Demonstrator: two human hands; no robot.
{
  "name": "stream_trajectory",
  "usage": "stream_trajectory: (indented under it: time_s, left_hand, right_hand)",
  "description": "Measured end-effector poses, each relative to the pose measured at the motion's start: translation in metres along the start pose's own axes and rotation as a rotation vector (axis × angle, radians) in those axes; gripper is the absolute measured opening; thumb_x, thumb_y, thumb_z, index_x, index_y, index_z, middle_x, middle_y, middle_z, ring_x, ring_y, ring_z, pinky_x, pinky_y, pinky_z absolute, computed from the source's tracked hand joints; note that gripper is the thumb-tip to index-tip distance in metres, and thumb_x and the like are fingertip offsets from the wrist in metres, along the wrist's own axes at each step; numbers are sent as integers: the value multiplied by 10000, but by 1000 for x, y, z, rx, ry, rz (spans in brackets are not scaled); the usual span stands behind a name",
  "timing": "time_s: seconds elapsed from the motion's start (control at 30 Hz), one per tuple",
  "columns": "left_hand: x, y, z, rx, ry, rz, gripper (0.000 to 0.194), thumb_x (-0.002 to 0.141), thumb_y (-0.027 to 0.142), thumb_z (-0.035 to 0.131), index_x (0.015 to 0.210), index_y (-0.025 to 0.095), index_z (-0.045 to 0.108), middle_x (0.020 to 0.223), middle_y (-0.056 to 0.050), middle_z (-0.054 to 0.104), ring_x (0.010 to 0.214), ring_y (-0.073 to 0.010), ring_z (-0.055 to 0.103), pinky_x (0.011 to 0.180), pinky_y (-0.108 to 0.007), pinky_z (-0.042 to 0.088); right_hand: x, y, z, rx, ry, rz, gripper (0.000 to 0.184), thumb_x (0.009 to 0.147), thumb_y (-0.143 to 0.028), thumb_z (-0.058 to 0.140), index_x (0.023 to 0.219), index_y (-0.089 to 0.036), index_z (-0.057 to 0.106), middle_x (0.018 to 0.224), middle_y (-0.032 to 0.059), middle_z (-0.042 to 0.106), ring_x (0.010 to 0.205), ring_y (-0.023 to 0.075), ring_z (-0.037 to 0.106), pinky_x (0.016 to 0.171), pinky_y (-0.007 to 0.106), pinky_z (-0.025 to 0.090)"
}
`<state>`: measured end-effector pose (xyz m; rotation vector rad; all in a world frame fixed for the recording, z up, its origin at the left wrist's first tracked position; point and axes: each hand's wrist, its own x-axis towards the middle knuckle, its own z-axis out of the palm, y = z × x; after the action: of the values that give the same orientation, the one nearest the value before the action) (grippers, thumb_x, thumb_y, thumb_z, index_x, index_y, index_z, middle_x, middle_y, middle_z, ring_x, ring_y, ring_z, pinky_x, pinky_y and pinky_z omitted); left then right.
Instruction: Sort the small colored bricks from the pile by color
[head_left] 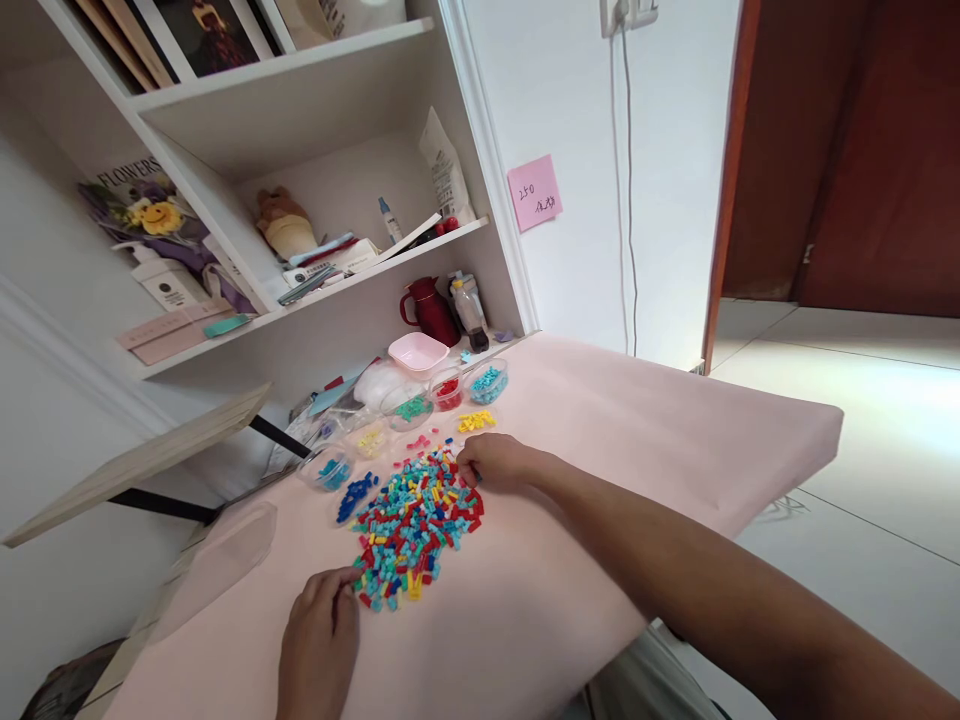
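A big mixed pile of small plastic building bricks, in red, turquoise, blue, yellow, green and other colours, lies on the pink-covered table. At the pile's near left edge is my left hand, its fingers curled and thumb close to the index finger. My right hand reaches to the far right edge of the pile, fingertips bent down and pressed together. Whatever either hand pinches is too small or hidden to make out. Beyond the right hand sits a group of yellow bricks; dark blue bricks lie left of the pile.
Clear tubs stand behind the pile, holding turquoise bricks, red bricks, green bricks and blue bricks. Farther back are a pink bowl, a dark red jug and a bottle. A wooden stand rises at left.
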<state>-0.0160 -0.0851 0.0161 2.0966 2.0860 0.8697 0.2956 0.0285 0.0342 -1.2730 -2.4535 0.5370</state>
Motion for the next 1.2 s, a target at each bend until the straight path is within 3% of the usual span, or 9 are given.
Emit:
stream_trajectory:
  time_s: [0.27,0.47,1.03,1.2]
  left_hand:
    - [1,0,0,-1,-3,1,319,754,372,414,874,229,673,979,-65,651,967,-232,586,892,-401,454]
    - [0,1,0,14,5,10,331,760,380,402,876,224,670,975,-68,653,967,-236,583,889,-404,453]
    - [-1,1,-1,24,-6,-4,337,765,368,403,905,227,675,995,-68,650,979,-241,569,897,-413,441]
    - [-1,1,-1,16,-5,-1,331,767,363,403,899,224,673,993,-71,649,973,-242,565,897,-413,437]
  right_hand:
    - [2,-1,-1,12,37,23,240,778,-178,541,950,-261,685,990,27,664,867,168,571,610,218,338]
    - [2,-1,1,10,39,17,271,760,-298,623,1027,-284,662,984,29,638,864,170,570,606,216,339]
    - [3,0,1,-11,17,13,231,730,-328,656,952,-271,681,975,26,644,846,169,570,574,210,339]
    - [4,1,3,-8,7,5,300,728,-338,661,1026,-316,680,992,16,633,872,170,567,587,208,345]
